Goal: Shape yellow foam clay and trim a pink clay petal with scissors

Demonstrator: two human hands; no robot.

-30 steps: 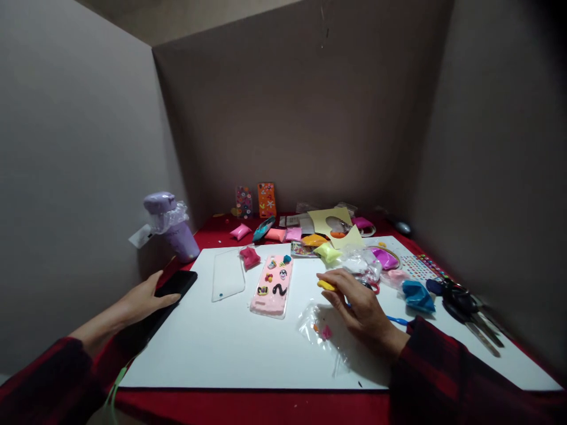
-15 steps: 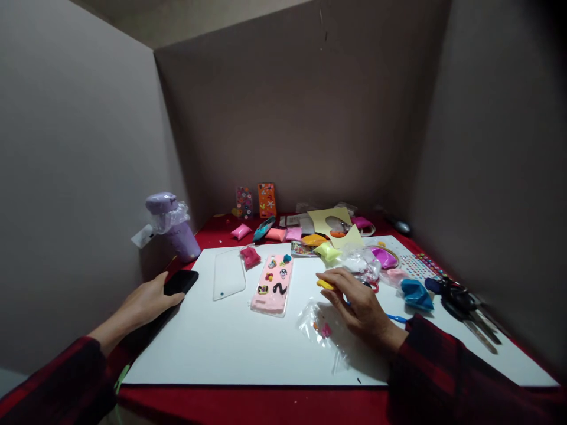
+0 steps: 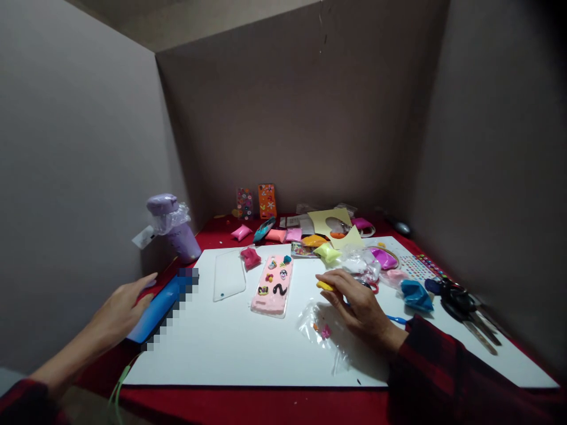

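Note:
At the left edge of the white board [image 3: 199, 354], my left hand [image 3: 121, 307] is beside a phone [image 3: 157, 310] with a lit blue screen, its fingers apart. Part of the phone is pixelated. My right hand [image 3: 354, 301] pinches a small yellow piece [image 3: 325, 285] above the board. Below that hand lies a clear plastic bag [image 3: 316, 321] with small pink and orange bits. A pink phone case [image 3: 273, 289] with small decorations rests mid-board, and a clear case [image 3: 229, 275] lies to its left, next to a red packet [image 3: 250, 257].
A purple bottle [image 3: 175, 227] stands at the left. Along the back are clay packets, yellow paper [image 3: 328, 221] and two decorated cases. Scissors [image 3: 469, 313], a blue packet [image 3: 416, 295] and a gem sheet [image 3: 414, 265] are at the right. Grey walls surround the table.
The phone screen has gone from dark to lit blue. My left hand has pulled back to the left, off the phone's top. My right hand keeps its place with the yellow piece.

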